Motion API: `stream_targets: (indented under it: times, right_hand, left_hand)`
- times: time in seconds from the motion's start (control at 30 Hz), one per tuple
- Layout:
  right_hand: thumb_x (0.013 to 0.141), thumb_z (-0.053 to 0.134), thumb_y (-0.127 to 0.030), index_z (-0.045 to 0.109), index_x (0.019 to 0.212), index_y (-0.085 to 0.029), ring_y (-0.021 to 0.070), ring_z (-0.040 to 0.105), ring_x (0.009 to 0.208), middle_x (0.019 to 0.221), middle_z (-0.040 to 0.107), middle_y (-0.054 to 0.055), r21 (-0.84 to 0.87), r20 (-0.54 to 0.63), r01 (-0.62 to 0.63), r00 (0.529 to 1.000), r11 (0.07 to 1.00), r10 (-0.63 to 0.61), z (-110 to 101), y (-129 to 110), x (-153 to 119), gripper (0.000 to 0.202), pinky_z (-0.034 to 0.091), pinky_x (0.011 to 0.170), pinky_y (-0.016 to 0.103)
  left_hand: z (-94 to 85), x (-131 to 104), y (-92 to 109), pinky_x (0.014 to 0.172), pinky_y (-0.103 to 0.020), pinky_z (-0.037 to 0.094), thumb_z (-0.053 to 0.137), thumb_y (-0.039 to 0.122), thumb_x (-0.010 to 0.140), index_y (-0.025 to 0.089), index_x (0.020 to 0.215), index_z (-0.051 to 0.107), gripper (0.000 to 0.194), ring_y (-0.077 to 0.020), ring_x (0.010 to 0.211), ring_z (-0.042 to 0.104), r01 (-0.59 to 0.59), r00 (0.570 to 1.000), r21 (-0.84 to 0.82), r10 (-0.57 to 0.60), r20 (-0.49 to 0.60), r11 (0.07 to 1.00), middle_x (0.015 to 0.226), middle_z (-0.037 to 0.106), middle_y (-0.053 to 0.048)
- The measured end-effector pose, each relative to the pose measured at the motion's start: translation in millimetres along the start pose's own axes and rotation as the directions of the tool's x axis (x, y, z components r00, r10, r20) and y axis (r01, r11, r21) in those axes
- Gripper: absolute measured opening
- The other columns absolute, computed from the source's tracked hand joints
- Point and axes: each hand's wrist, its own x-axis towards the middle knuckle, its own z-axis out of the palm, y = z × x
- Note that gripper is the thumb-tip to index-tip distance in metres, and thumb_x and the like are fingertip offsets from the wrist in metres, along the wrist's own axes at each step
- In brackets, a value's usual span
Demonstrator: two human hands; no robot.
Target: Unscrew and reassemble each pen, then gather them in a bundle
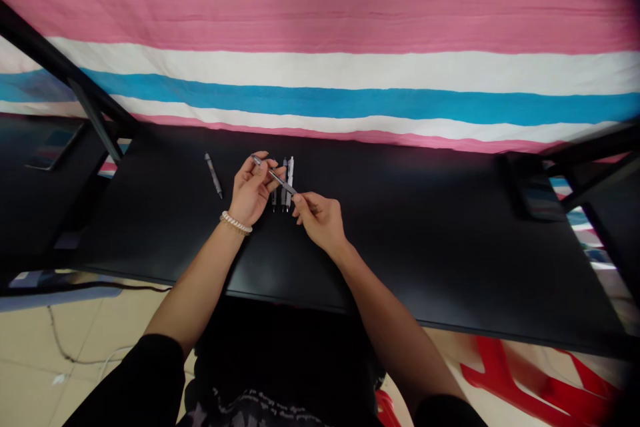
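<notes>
A grey pen (277,177) is held slanted between my two hands above the black table. My left hand (251,191), with a beaded bracelet at the wrist, pinches its upper left end between thumb and fingers. The lower right end is gripped by the fingertips of my right hand (323,219). Beneath and behind the held pen, several pens lie side by side, among them a white pen (291,177); my left fingers partly cover them. Another grey pen (213,175) lies apart, left of my left hand.
The black table (410,233) spans the view, with a striped curtain (350,73) behind it. A dark phone-like object (543,193) lies at the right end. Another flat device (55,147) is on the left surface. Black metal frame bars rise at both sides. A red stool (505,373) stands below right.
</notes>
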Motion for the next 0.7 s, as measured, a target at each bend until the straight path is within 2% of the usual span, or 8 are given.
stream_targets:
  times: [0.07,0.13,0.2,0.27,0.43,0.57,0.7]
  right_hand:
    - [0.097,0.055,-0.059,0.071,0.086,-0.018,0.0134,0.062,0.056,0.069,0.070,0.003,-0.076,-0.017,0.071,0.997,0.995,-0.073,-0.1,-0.8,-0.1,0.045,0.048,0.052,0.025]
    - [0.098,0.053,-0.056,0.072,0.089,-0.019,0.0145,0.063,0.061,0.074,0.071,0.004,-0.150,-0.046,0.123,0.990,0.981,-0.131,-0.9,-1.4,0.1,0.042,0.048,0.055,0.027]
    - [0.100,0.051,-0.053,0.071,0.088,-0.020,0.0154,0.063,0.062,0.075,0.072,0.005,-0.204,-0.070,0.143,0.985,0.968,-0.160,-2.1,-1.2,0.3,0.040,0.048,0.057,0.028]
    - [0.101,0.050,-0.050,0.070,0.087,-0.020,0.0163,0.064,0.063,0.075,0.071,0.005,-0.245,-0.074,0.157,0.981,0.957,-0.179,-3.1,-0.4,0.2,0.039,0.049,0.058,0.029]
    - [0.102,0.049,-0.046,0.070,0.088,-0.020,0.0164,0.064,0.063,0.076,0.072,0.005,-0.275,-0.049,0.193,0.976,0.942,-0.214,-2.7,1.1,-1.2,0.036,0.048,0.058,0.030]
    - [0.101,0.050,-0.044,0.069,0.089,-0.019,0.0163,0.063,0.063,0.076,0.071,0.005,-0.289,-0.033,0.188,0.978,0.939,-0.206,-1.8,2.9,-1.2,0.034,0.047,0.059,0.029]
    - [0.101,0.051,-0.040,0.069,0.090,-0.019,0.0164,0.062,0.064,0.077,0.070,0.005,-0.319,-0.017,0.193,0.978,0.928,-0.209,-0.2,8.2,0.7,0.029,0.048,0.062,0.030]
  left_hand:
    - [1.7,-0.3,8.0,0.077,-0.024,0.057,0.074,0.022,0.087,0.021,0.106,0.065,0.020,-0.0099,0.073,0.070,0.059,0.998,-0.052,-0.059,-0.001,0.997,0.084,0.068,0.003]
    - [0.9,-0.1,18.0,0.060,-0.020,0.052,0.064,0.029,0.094,0.018,0.104,0.067,0.015,-0.0063,0.055,0.058,0.109,0.994,-0.138,-0.109,0.006,0.984,0.069,0.059,0.004]
    - [-3.5,0.4,28.8,0.043,-0.018,0.038,0.053,0.042,0.100,0.017,0.098,0.068,0.030,-0.0055,0.042,0.041,0.123,0.992,-0.208,-0.128,-0.008,0.970,0.056,0.044,0.007]
    - [-10.8,1.2,39.2,0.035,-0.019,0.027,0.044,0.048,0.103,0.017,0.092,0.067,0.040,-0.0060,0.037,0.029,0.101,0.991,-0.244,-0.118,-0.060,0.964,0.050,0.032,0.008]
    - [-31.4,3.7,61.0,0.033,-0.019,0.017,0.034,0.032,0.104,0.019,0.082,0.061,0.038,-0.0065,0.035,0.019,-0.002,0.980,-0.272,-0.052,-0.192,0.962,0.047,0.024,0.008]
    - [-47.5,6.1,75.6,0.034,-0.018,0.017,0.030,0.029,0.103,0.020,0.077,0.057,0.038,-0.0058,0.036,0.017,-0.134,0.963,-0.256,0.065,-0.262,0.957,0.048,0.022,0.009]
    - [-65.0,10.7,87.0,0.037,-0.019,0.019,0.033,0.033,0.102,0.022,0.075,0.050,0.034,-0.0059,0.036,0.022,-0.191,0.926,-0.196,0.111,-0.361,0.962,0.049,0.025,0.008]
